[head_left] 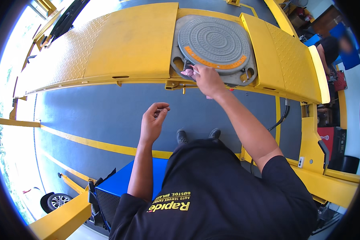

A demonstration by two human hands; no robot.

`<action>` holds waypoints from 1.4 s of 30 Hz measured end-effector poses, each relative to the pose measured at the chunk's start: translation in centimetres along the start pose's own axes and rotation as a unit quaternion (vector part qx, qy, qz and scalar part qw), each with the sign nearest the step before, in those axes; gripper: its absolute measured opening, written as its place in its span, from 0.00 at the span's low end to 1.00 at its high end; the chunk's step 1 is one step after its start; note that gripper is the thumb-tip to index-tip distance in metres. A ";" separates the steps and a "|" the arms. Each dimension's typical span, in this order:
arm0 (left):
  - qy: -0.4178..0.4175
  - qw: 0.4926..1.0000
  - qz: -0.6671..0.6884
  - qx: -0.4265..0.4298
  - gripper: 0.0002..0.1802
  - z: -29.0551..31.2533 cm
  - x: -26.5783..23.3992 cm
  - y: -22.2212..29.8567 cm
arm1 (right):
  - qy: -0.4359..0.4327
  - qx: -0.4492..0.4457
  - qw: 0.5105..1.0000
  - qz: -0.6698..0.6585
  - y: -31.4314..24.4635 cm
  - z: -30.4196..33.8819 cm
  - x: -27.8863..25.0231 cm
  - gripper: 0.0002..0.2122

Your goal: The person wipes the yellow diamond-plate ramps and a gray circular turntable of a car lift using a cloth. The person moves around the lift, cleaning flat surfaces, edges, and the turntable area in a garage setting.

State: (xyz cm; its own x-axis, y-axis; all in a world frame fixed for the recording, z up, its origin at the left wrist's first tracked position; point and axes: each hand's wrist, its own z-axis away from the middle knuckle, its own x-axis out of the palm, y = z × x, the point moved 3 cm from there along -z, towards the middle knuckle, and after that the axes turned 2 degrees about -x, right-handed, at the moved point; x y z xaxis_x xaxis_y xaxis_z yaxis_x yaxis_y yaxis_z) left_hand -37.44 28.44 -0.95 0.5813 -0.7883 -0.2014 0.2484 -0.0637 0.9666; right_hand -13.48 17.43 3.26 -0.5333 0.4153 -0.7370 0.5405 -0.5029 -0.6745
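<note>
My right hand (208,80) reaches to the near edge of a round grey turntable plate (213,38) with ridged rings and an orange scale. Its fingers are closed on a pink rag (187,73), bunched beside the slot at the plate's near left corner. Part of the rag is hidden by the hand. The square grey base (250,66) under the plate sits in a recess of the yellow lift runway (132,44). My left hand (153,120) hangs in front of the runway, apart from it, fingers curled in with nothing seen in them.
A black hose (285,116) hangs below the runway's right part. A blue-topped box (128,178) stands at my lower left, near a yellow beam (64,216). Another person (333,50) bends at the far right. A car wheel (60,201) shows at lower left.
</note>
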 end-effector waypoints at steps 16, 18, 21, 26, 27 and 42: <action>-0.095 0.995 0.033 -0.004 0.13 -1.5 -2.3 -0.7 | 0.100 -0.042 0.990 0.094 1.5 -0.7 -0.9 0.10; -0.098 0.995 0.029 -0.006 0.13 -1.6 -2.5 -1.3 | 0.065 -0.005 0.988 0.141 1.6 0.1 -1.3 0.10; -0.106 0.994 0.022 -0.004 0.14 -1.4 -2.8 -1.1 | -0.031 0.069 0.965 0.252 1.1 1.4 -3.4 0.12; -0.091 0.994 0.054 -0.002 0.13 -1.2 -2.8 -3.5 | 0.023 0.136 0.939 0.314 -1.2 3.6 -8.8 0.15; -0.089 0.994 0.063 -0.010 0.13 -1.3 -2.6 -4.2 | 0.082 0.077 0.961 0.252 -2.4 3.2 -8.5 0.15; -0.117 0.991 0.065 0.016 0.12 -1.7 -3.7 -3.6 | -0.066 0.175 0.928 0.322 2.4 5.7 -7.5 0.13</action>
State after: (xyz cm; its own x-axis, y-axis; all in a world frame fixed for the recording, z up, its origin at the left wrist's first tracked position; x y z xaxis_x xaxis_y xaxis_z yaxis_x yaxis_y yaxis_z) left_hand -39.20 32.60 -3.92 0.4096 -0.9115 -0.0368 0.1572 0.0308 0.9871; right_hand -11.88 8.82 7.43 -0.2597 -0.1415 -0.9553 0.5422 -0.8399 -0.0230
